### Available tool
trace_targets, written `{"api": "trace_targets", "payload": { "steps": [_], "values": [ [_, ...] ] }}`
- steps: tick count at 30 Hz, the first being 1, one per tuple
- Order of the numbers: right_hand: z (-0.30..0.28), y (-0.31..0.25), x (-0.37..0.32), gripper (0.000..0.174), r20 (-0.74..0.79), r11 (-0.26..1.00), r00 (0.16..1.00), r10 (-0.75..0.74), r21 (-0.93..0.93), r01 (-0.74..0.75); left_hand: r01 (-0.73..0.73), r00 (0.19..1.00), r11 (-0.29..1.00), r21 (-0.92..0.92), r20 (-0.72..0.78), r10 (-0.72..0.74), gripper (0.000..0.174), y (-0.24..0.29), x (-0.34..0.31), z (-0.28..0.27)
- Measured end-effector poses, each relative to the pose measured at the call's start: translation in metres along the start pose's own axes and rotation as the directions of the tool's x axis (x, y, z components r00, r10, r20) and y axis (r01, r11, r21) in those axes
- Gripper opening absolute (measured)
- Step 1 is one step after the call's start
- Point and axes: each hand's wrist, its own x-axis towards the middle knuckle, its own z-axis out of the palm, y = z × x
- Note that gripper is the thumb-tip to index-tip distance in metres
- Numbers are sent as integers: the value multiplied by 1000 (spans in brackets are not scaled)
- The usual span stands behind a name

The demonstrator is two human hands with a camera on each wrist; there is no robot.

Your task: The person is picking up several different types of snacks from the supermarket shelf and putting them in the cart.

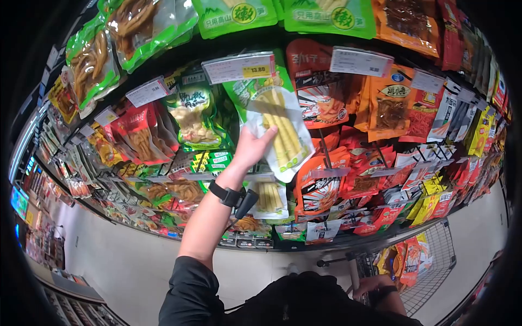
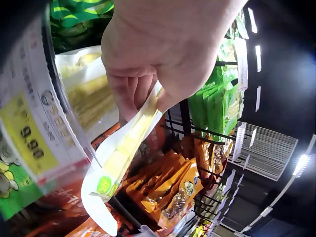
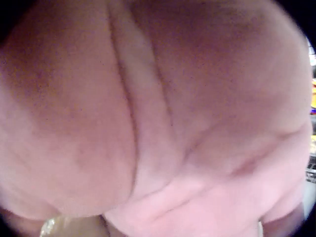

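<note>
My left hand (image 1: 254, 146) pinches a pouch of pale yellow bamboo shoots (image 1: 289, 142) at its left side, thumb across its front. This pouch has a green top and hangs in front of the rack, just under a price tag (image 1: 239, 68) reading 13.80. In the left wrist view, the thumb and curled fingers of the left hand (image 2: 153, 64) squeeze the edge of the pouch (image 2: 123, 155). Low on the right, my right hand (image 1: 375, 284) grips the handle (image 1: 355, 276) of a shopping cart. Its palm (image 3: 163, 118) fills the right wrist view, hiding most of the handle there.
Snack pouches hang on hooks all around, among them green pepper pouches (image 1: 194, 117) and orange-red bags (image 1: 321, 185). Another bamboo shoot pouch (image 1: 269, 198) hangs lower. The wire cart (image 1: 443, 252) holds several bags (image 1: 405, 261). Pale floor (image 1: 136, 261) lies below the shelves.
</note>
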Motion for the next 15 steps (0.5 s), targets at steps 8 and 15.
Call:
{"api": "trace_targets", "payload": {
  "steps": [8, 15],
  "values": [
    [-3, -8, 3, 55, 62, 987, 997, 50, 150, -59, 81, 997, 991, -107, -11, -82, 26, 9, -5, 10],
    [6, -3, 1, 36, -109, 998, 993, -55, 38, 59, 79, 996, 975, -206, 47, -70, 26, 8, -7, 4]
  ]
}}
